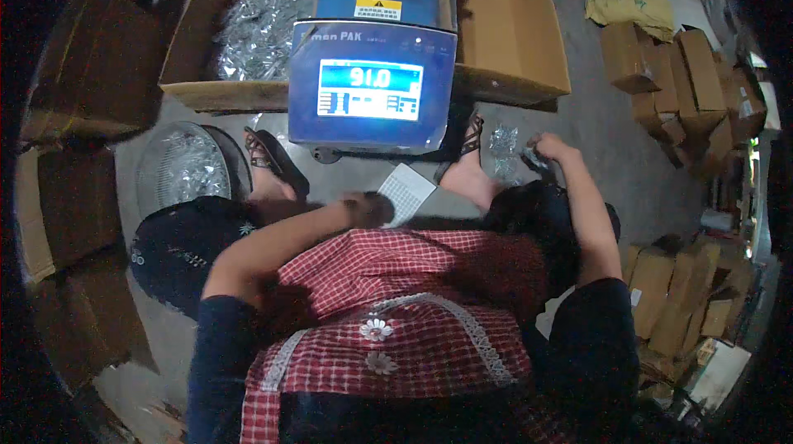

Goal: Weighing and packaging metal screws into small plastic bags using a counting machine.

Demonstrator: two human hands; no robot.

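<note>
My left hand [368, 208], shadowed and slightly blurred, closes at the left edge of a white sheet with a printed grid [411, 189], which is tilted in front of my lap. Out to the right, my right hand [553, 147] has its fingers together on a small clear plastic bag [535, 162] with something dark in it; what is inside cannot be made out. Just left of that hand, another clear plastic bag [503, 140] lies on the floor beside my right foot. A blue packing machine [372, 132] with a lit screen stands ahead, between my feet.
Behind the machine sit two open cardboard boxes; the left box [223, 94] holds a heap of clear bags [263, 27], the right box [516, 39] shows bare cardboard. A round basket [157, 163] of clear bags stands by my left foot. Cardboard cartons [698, 72] are piled at right.
</note>
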